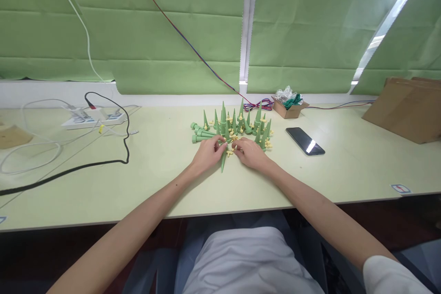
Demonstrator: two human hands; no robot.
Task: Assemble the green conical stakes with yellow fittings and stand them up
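Note:
My left hand (207,152) is closed, thumb and fingers pinched at the top of a green plastic spike (223,161) whose tip points towards me. Facing it, my right hand (252,153) has its fingers drawn together among small yellow valves (229,152); a yellow valve seems to be at its fingertips, partly hidden. Behind both hands stand several upright green spikes (223,117), some with yellow valves fitted at their sides. To the left of that group, several green spikes (203,133) lie on their sides with their round caps outward.
A black phone (305,141) lies right of the spikes. Behind it is a small cardboard box (288,109) holding plastic wrap, beside coiled wires (263,104). A large cardboard piece (406,110) leans at far right. A power strip (93,121) and cables occupy the left of the table (155,170).

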